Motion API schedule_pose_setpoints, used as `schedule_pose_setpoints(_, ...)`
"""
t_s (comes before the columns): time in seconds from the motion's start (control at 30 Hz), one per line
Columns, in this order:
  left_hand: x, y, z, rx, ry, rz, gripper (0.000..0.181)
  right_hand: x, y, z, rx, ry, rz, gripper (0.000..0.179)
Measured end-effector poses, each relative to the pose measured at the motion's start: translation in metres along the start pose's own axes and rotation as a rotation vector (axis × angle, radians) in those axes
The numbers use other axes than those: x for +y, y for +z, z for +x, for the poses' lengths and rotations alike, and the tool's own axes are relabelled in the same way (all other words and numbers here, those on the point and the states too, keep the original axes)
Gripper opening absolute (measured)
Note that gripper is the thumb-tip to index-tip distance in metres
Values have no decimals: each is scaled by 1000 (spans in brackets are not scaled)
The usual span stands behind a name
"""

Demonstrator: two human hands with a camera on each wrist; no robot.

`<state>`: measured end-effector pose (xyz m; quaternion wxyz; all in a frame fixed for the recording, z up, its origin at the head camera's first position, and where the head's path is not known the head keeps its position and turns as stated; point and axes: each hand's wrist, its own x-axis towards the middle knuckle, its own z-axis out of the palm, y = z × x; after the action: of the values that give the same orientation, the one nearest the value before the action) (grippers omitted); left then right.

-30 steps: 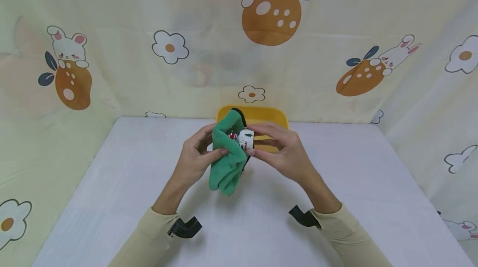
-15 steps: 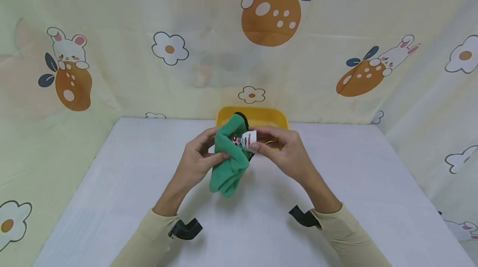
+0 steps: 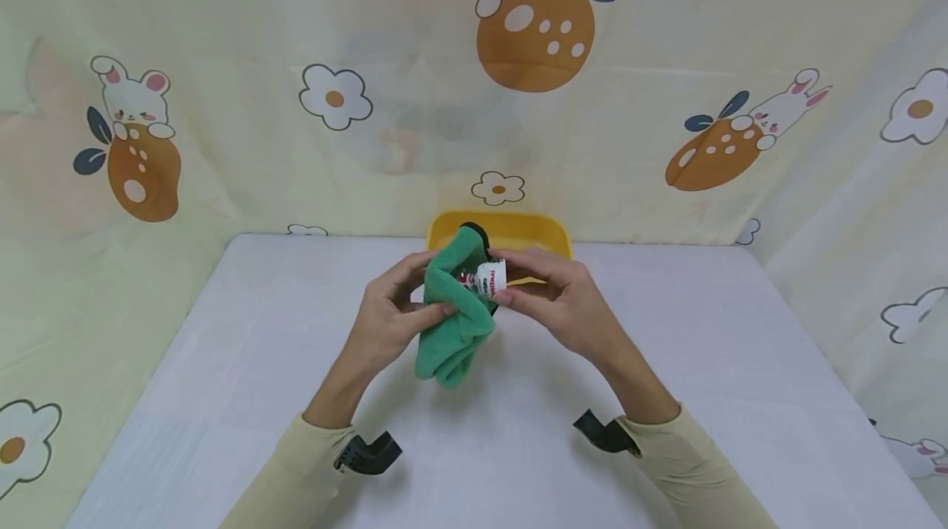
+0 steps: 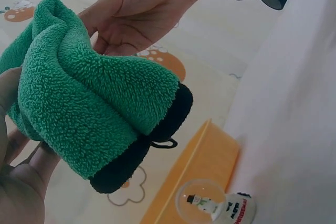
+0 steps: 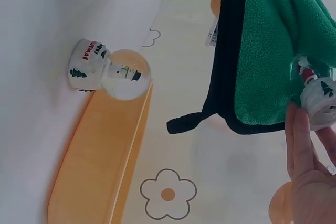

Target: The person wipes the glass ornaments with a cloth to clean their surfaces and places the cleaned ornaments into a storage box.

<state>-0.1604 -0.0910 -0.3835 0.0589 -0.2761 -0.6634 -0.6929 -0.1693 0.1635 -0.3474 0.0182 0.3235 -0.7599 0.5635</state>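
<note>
A small snow globe with a white printed base [image 3: 492,278] is held over the table, its dome tucked into a folded green towel [image 3: 448,340]. My right hand [image 3: 555,290] pinches the base between thumb and fingers. The left hand [image 3: 385,315] grips the towel around the dome, thumb on the near side. In the right wrist view, a red-and-white figure [image 5: 306,74] shows inside the held globe. The towel has a black edge [image 5: 226,61] and a hanging loop [image 5: 184,123].
An orange-yellow plastic bin [image 3: 511,222] stands at the table's back edge, partly hidden by the hands. A second snow globe [image 5: 126,74], with a snowman inside, stands upright beside it. A patterned curtain [image 3: 400,35] hangs behind the white table [image 3: 652,331].
The snow globe's base has turned, so red lettering now faces up where a green tree showed earlier. Towel and hands shifted slightly, and the right fingers have regripped the base.
</note>
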Motion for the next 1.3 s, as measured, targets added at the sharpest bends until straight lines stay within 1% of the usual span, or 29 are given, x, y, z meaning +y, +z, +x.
schedule_pose_setpoints(0.27,-1,-1,0,13,1,-14,57,3,3,1,6,-110,-27,54)
schedule_pose_setpoints(0.43,0,-1,1,18,-5,-16,58,3,5,1,21,-162,-38,57)
schedule_pose_setpoints(0.6,2,-1,2,18,-16,-10,57,4,5,2,19,-226,-48,59)
schedule_pose_setpoints(0.73,2,-1,3,19,-30,0,57,5,3,3,9,-275,-97,57)
schedule_pose_setpoints(0.83,2,-1,3,19,-32,4,57,6,3,4,12,-302,-159,55)
schedule_pose_setpoints(1.03,0,0,3,13,-32,-3,58,5,2,5,40,-334,-260,50)
schedule_pose_setpoints(1.3,-2,0,3,3,-39,-4,58,4,1,5,24,-345,-267,46)
